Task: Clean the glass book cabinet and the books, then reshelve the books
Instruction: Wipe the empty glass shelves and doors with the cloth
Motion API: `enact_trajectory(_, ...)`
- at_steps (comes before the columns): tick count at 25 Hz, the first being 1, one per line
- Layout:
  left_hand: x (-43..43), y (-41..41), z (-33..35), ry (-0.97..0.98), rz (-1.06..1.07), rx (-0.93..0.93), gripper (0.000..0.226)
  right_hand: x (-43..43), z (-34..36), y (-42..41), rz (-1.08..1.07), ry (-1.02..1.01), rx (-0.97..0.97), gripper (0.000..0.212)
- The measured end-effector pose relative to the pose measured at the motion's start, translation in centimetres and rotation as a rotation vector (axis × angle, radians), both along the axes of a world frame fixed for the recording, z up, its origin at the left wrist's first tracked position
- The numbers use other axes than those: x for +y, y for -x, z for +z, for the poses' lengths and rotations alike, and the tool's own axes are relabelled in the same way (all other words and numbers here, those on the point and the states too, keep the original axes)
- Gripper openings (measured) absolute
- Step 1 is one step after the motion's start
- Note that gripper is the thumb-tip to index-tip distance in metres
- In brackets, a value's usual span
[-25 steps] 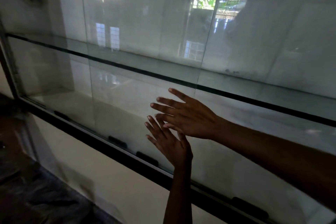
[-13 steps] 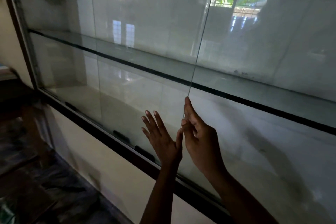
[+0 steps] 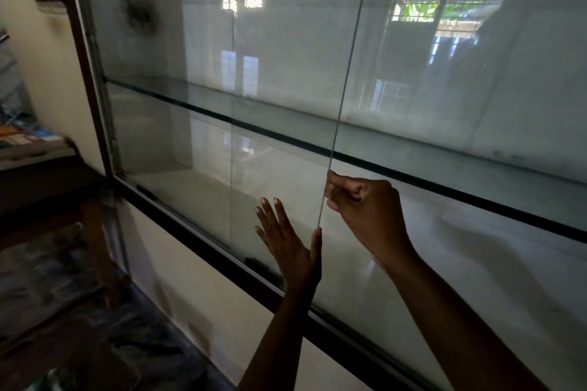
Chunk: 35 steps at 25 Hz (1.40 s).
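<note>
The glass book cabinet [image 3: 95, 79] fills the view, with a dark frame and empty shelves behind sliding glass panes. The vertical edge of the front glass pane [image 3: 346, 79] runs down the middle. My right hand [image 3: 365, 213] has its fingers curled around that edge, just below the dark glass shelf [image 3: 444, 182]. My left hand [image 3: 289, 244] lies flat with fingers spread on the inner pane, its thumb touching the same edge. A stack of books [image 3: 25, 143] lies on a dark table at the far left.
A dark wooden table [image 3: 47, 187] stands left of the cabinet, above a dim patterned floor [image 3: 63, 327]. The cabinet's black bottom rail [image 3: 197, 232] slants down to the right over a cream base panel [image 3: 206, 289]. Windows are reflected in the glass.
My right hand went from flat on the glass to gripping the pane's edge. The pane's edge has shifted right in view, and the view has swung left, showing the cabinet's left frame and the books.
</note>
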State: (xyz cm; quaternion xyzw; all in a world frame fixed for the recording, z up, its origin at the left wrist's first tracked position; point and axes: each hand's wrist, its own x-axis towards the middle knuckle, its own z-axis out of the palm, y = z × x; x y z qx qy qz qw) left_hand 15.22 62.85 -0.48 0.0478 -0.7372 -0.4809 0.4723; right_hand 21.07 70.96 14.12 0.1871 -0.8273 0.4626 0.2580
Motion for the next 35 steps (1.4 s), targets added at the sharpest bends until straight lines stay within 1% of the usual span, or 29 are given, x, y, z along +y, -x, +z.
enact_trajectory(3, -0.5, 0.4, 0.2, -0.010, -0.018, -0.004, 0.081, -0.3, 0.5, 0.9, 0.026, 0.090, -0.091, 0.025)
enact_trajectory(4, -0.6, 0.3, 0.1, -0.020, -0.030, -0.002, 0.082, -0.3, 0.7, 0.8, 0.015, 0.075, -0.062, 0.022)
enact_trajectory(5, -0.8, 0.1, 0.0, -0.030, -0.048, 0.011, 0.081, -0.2, 0.9, 0.6, -0.050, -0.019, 0.069, 0.018)
enact_trajectory(7, -1.6, -0.5, -0.1, -0.054, -0.109, 0.061, 0.078, -0.3, 0.8, 0.3, -0.207, -0.329, 0.524, 0.016)
enact_trajectory(8, -2.0, -0.8, 0.1, -0.066, -0.135, 0.090, 0.075, -0.5, 0.7, 0.4, -0.214, -0.478, 0.747, 0.016)
enact_trajectory(9, -2.2, -1.1, 0.4, -0.087, -0.143, 0.114, 0.071, -0.7, 0.9, 0.8, -0.170, -0.623, 0.917, 0.017)
enact_trajectory(10, -2.2, -1.1, 1.0, -0.134, -0.138, 0.129, 0.068, -1.0, 1.1, 1.5, -0.099, -0.771, 1.033, 0.019)
enact_trajectory(11, -1.9, -0.8, 1.7, -0.206, -0.130, 0.131, 0.066, -1.5, 1.6, 2.4, -0.037, -0.929, 1.103, 0.022)
enact_trajectory(13, -1.3, 0.1, 2.9, -0.351, -0.115, 0.115, 0.063, -2.9, 2.5, 4.4, 0.034, -1.200, 1.178, 0.027)
enact_trajectory(14, -1.2, 0.5, 3.1, -0.378, -0.093, 0.105, 0.062, -3.4, 2.8, 5.3, 0.042, -1.285, 1.217, 0.029)
enact_trajectory(16, -1.1, 1.4, 2.8, -0.358, -0.047, 0.107, 0.059, -4.2, 2.9, 6.5, 0.030, -1.349, 1.258, 0.035)
enact_trajectory(20, -1.2, 1.9, 2.4, -0.304, -0.028, 0.105, 0.056, -5.7, 2.6, 7.4, 0.086, -1.358, 1.252, 0.031)
enact_trajectory(24, -1.4, 2.2, 2.0, -0.265, -0.011, 0.033, 0.057, -6.6, 2.5, 7.6, 0.026, -1.311, 1.202, 0.036)
enact_trajectory(26, -1.6, 2.1, 2.0, -0.223, -0.042, 0.000, 0.059, -6.7, 2.6, 7.4, 0.037, -1.280, 1.165, 0.039)
enact_trajectory(28, -2.6, 1.1, 2.5, -0.202, -0.147, -0.027, 0.062, -6.8, 3.0, 6.7, 0.102, -1.250, 1.109, 0.035)
enact_trajectory(29, -3.4, 0.3, 2.4, -0.206, -0.218, -0.025, 0.062, -6.8, 2.9, 6.0, 0.124, -1.182, 1.052, 0.031)
enact_trajectory(31, -4.5, -2.2, 1.6, -0.181, -0.340, 0.013, 0.061, -5.7, 1.8, 3.5, 0.096, -0.932, 0.876, 0.022)
enact_trajectory(33, -3.4, -6.2, 0.5, -0.063, -0.429, 0.022, 0.058, -2.4, -0.8, -0.8, -0.001, -0.704, 0.669, 0.017)
enact_trajectory(35, -0.1, -10.3, -0.3, 0.097, -0.532, 0.029, 0.052, 2.2, -3.6, -5.7, -0.130, -0.529, 0.508, 0.018)
